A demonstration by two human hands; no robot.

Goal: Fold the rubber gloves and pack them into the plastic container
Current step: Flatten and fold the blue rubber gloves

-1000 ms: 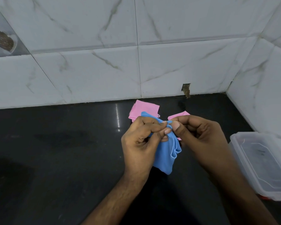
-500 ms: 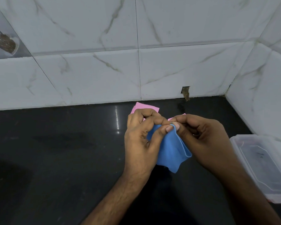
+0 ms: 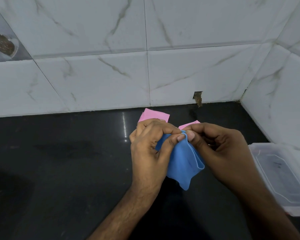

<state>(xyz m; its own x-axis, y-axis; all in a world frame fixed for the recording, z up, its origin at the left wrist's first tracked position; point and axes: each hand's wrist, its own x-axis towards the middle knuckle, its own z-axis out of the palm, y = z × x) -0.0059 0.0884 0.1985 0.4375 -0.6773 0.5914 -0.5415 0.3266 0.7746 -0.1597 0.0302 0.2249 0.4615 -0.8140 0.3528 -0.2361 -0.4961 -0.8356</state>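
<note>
Head view: black countertop (image 3: 59, 170) below marble-tiled walls (image 3: 93, 75), both hands (image 3: 185, 135) pinching blue glove (image 3: 184, 163).

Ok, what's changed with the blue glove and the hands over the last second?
The blue glove hung in narrow bunched folds; it now spreads wider, its lower edge swung right. Left hand and right hand keep pinching its top edge. The pink gloves and plastic container have not moved.

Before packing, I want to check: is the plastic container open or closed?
Closed. A clear lid with a raised panel covers the plastic container on the counter.
</note>
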